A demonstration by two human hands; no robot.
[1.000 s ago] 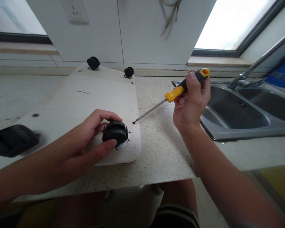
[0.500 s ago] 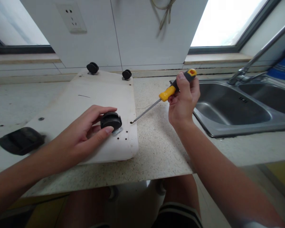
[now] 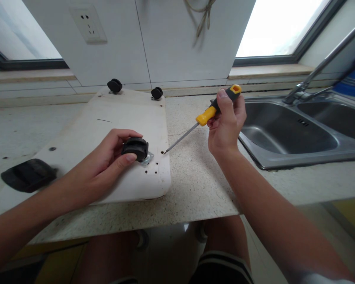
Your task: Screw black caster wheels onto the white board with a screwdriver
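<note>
My left hand (image 3: 111,156) grips a black caster wheel (image 3: 135,148) by its sides, its metal mounting plate low over a white board (image 3: 130,118). Small dark holes dot the board's near right corner, beside the plate. In my right hand (image 3: 226,122) is a screwdriver (image 3: 206,116) with a yellow and black handle, fingers wrapped round it. Its shaft slants down to the left, and the tip is close to one hole near the board's right edge; whether it touches I cannot tell. Two more casters, a left one (image 3: 114,85) and a right one (image 3: 157,93), stand at the board's far end.
A larger black object (image 3: 28,175) lies by my left forearm. To the right is a double steel sink (image 3: 286,128) with a tap (image 3: 298,92). A wall socket (image 3: 88,24) and a hanging cord (image 3: 204,17) are on the wall behind the speckled counter (image 3: 195,189).
The caster in my left hand has shifted slightly left, showing more of its metal plate. The screwdriver tip has moved slightly off the hole's centre.
</note>
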